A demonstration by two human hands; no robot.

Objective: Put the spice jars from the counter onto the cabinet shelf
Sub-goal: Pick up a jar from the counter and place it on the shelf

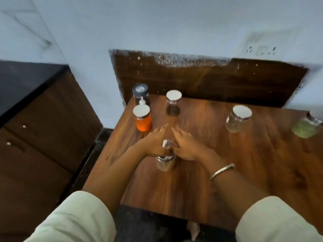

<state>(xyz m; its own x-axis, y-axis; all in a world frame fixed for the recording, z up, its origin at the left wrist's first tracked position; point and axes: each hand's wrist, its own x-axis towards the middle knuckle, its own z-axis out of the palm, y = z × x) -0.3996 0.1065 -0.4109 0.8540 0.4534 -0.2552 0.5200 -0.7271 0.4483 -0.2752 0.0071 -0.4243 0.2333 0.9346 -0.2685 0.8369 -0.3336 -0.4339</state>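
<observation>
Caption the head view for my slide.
Left hand and right hand meet at a clear silver-lidded jar on the brown wooden counter.

Frame motion-blurred. Wooden counter [209, 180] carries six containers. Centre jar [166, 163], metal-lidded, stands between both hands. The left hand [155, 142] is at its 9 o'clock and the right hand [187, 146] at its 3 o'clock, both close beside the lid with fingers extended toward 12 o'clock. Thumb contact cannot be told.

Bearings from that jar:
- orange jar [143, 119], 11 o'clock
- black-capped container [140, 92], just behind it
- dark-contents jar [173, 103], 12 o'clock
- clear jar [237, 119], 2 o'clock
- green jar [305, 127], farther out, at frame edge

Bangle [222, 171] on right wrist. Dark cabinet [35, 119] at 9 o'clock.
</observation>
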